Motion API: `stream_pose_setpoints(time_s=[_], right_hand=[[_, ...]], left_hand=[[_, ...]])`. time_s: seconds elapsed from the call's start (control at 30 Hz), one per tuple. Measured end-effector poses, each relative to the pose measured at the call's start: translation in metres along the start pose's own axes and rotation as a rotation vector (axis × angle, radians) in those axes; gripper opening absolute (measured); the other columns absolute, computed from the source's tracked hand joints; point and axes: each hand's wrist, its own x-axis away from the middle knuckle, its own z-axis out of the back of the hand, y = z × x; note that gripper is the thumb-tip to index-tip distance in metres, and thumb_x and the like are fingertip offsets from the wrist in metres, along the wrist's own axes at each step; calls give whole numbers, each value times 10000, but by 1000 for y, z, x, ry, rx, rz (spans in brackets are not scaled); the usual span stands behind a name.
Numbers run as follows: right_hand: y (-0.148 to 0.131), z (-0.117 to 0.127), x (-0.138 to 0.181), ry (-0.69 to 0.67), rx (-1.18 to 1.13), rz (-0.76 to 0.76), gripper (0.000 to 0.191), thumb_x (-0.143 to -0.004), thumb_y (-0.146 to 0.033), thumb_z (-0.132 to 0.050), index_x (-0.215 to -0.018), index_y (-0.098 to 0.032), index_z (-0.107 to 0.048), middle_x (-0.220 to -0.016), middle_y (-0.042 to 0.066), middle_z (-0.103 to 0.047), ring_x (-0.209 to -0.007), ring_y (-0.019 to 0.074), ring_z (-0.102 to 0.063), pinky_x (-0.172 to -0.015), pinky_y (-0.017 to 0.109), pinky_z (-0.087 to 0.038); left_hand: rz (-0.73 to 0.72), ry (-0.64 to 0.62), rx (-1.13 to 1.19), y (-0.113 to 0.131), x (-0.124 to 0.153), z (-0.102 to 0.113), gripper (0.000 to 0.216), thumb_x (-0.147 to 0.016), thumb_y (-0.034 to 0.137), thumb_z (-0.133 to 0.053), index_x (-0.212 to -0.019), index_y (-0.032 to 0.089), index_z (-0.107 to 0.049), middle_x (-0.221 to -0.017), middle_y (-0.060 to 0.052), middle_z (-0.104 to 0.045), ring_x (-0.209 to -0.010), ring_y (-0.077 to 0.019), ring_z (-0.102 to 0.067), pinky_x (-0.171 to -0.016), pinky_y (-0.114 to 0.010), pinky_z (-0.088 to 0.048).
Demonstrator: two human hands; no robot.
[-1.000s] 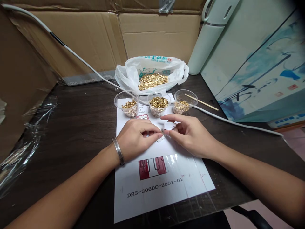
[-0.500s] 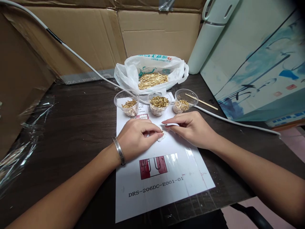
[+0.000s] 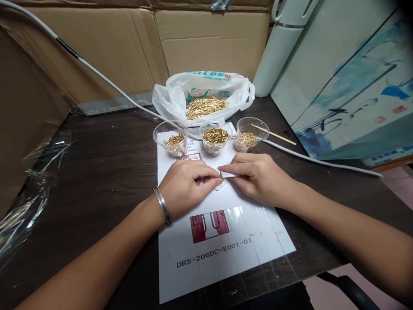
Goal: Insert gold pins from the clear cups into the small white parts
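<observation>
Left hand (image 3: 187,186): fingers curled in, thumb and forefinger tips pressed together on the near end of a small white flat plastic part (image 3: 228,174). A plain silver metal bangle (image 3: 162,204) sits on that wrist. Right hand (image 3: 258,176): fingers drawn close, thumb and forefinger pinching the same part from the other side, so both sets of fingertips meet over it. The part lies low over the upper half of a white printed paper sheet (image 3: 213,258), between the two hands; whether it is one piece or two cannot be told. The sheet lies flat on a dark brown wooden bench (image 3: 106,172) and carries a red diagram and the code DRS-206DC-E001-01. Along its far edge stand three clear plastic cups of small gold metal pins: left cup (image 3: 171,138), middle cup (image 3: 214,138), right cup (image 3: 250,134). Behind them an open white plastic bag (image 3: 171,99) holds longer gold pins. A white cable (image 3: 106,82) crosses the bench, and a thin wooden stick (image 3: 274,135) lies beside the right cup. Brown cardboard panels (image 3: 129,47) wall the rear and left; a white flask (image 3: 277,47) and a blue-painted board (image 3: 348,82) stand at right.
</observation>
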Motion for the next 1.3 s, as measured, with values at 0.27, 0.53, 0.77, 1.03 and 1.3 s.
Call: stream_pose_setpoints(time_s=[0.27,0.53,0.77,1.03,1.3], right_hand=[[-2,0,2,2,146,-51,310,-786,-143,-511,-1033,-198,-690,-700,31,-630,-623,137,-564,-567,247,-359],[-10,-6,5,-19,223,-52,268,-781,-157,-482,-949,-211,-683,-698,14,-649,-604,139,-549,-552,270,-311],[-12,12,1,-190,79,31,263,-856,-155,-419,-1033,-176,-612,-844,43,-602,-715,137,-541,-609,252,-347],[2,17,1,-217,41,136,233,-905,-298,-442,-962,-180,-634,-815,39,-599,-707,135,-525,-635,255,-350],[1,8,-2,-83,-63,-30,340,-948,-362,-334,-692,-194,-481,-622,-11,-453,-575,110,-407,-581,262,-287]], left_hand=[[1,-5,-21,3,0,1,142,-814,271,-595,-790,211,-721,-654,21,-644,-606,-98,-514,-610,-246,-376],[-22,2,-30,3,0,0,149,-813,269,-592,-793,209,-727,-652,10,-649,-597,-104,-510,-591,-253,-374],[-5,4,-16,3,-1,-2,147,-809,265,-600,-827,197,-729,-665,13,-649,-595,-95,-513,-597,-249,-381],[-17,-11,-17,3,0,0,149,-805,271,-598,-796,197,-727,-704,4,-672,-611,-103,-536,-581,-240,-387],[-22,2,-29,2,0,-2,167,-806,291,-598,-846,201,-733,-706,-2,-673,-606,-103,-535,-563,-239,-389]])
